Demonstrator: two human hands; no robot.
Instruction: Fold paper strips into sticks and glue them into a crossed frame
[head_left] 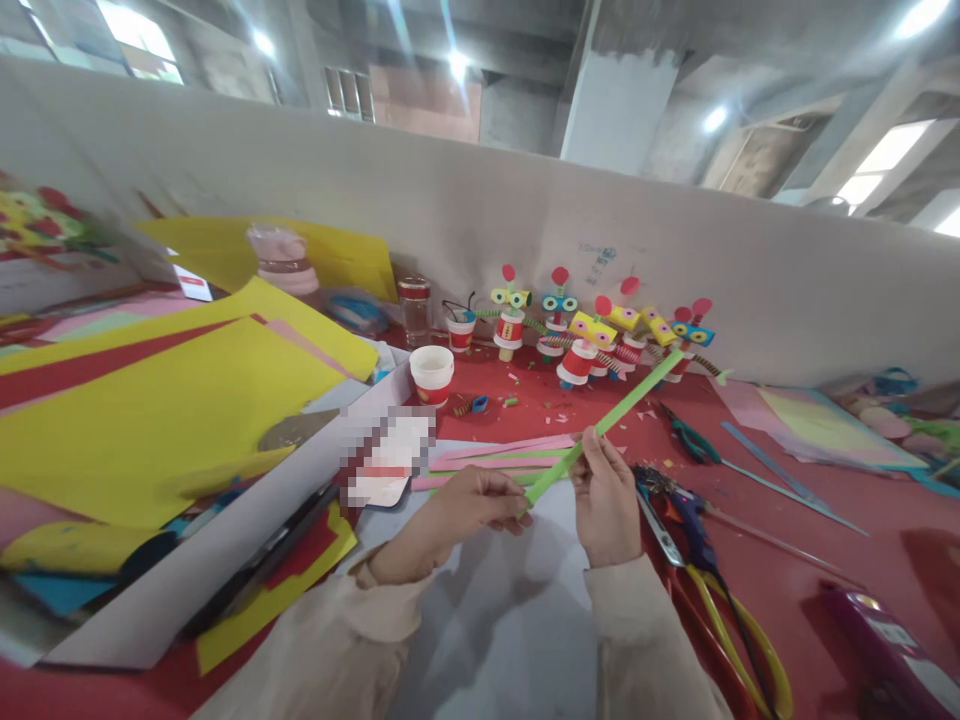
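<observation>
A long green paper strip (628,402) slants up and away to the right between my two hands. My left hand (480,505) pinches its near lower end. Partway along it, the fingers of my right hand (606,492) are closed on the strip, and its far end sticks out free toward the paper figures. Beneath and behind the hands lie several pink and green paper strips (495,460) on a pale sheet (517,620).
Several paper-cup figures (579,362) stand along the back wall. A white cup (431,372) stands left of them. Yellow sheets (225,420) cover the left side. On the right lie pliers (690,438), a glue gun (694,525), yellow-handled scissors (720,610) and a purple device (885,640).
</observation>
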